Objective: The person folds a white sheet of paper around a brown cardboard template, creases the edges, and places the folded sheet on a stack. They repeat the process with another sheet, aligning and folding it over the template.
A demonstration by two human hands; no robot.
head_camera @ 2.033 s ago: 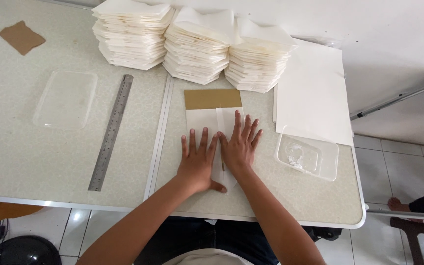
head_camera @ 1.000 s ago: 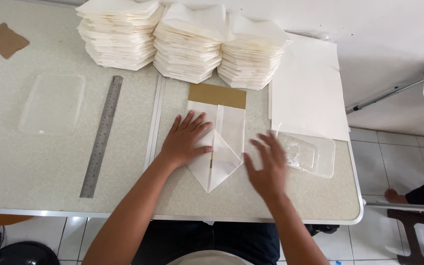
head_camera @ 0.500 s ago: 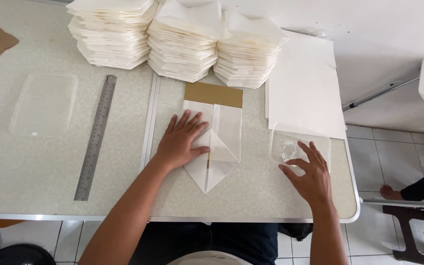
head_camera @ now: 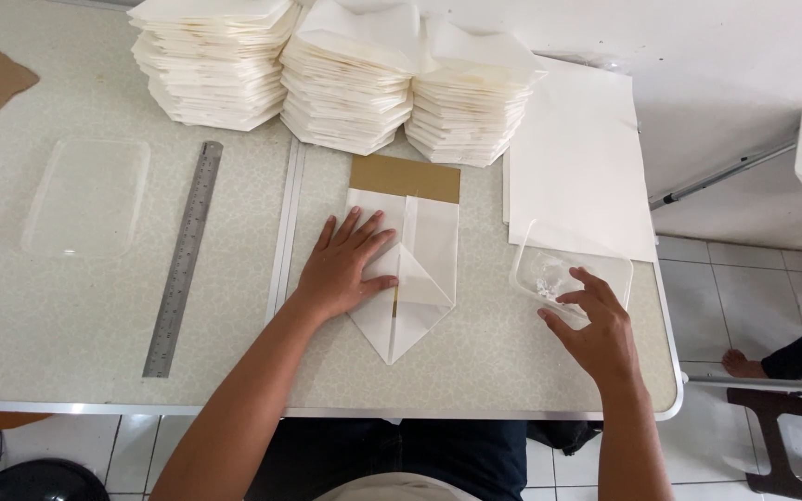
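Hands at work on a folded paper bag on a speckled table (head_camera: 67, 315)

The left hand (head_camera: 341, 269) lies flat, fingers spread, pinning the white paper bag (head_camera: 415, 278) just below its brown card strip (head_camera: 406, 176); the right hand (head_camera: 596, 329), fingers loosely apart and gripping nothing, reaches into the clear plastic tray (head_camera: 605, 269) beside it. Paper stacks (head_camera: 345, 83) stand behind, a steel ruler (head_camera: 183, 260) lies to the left
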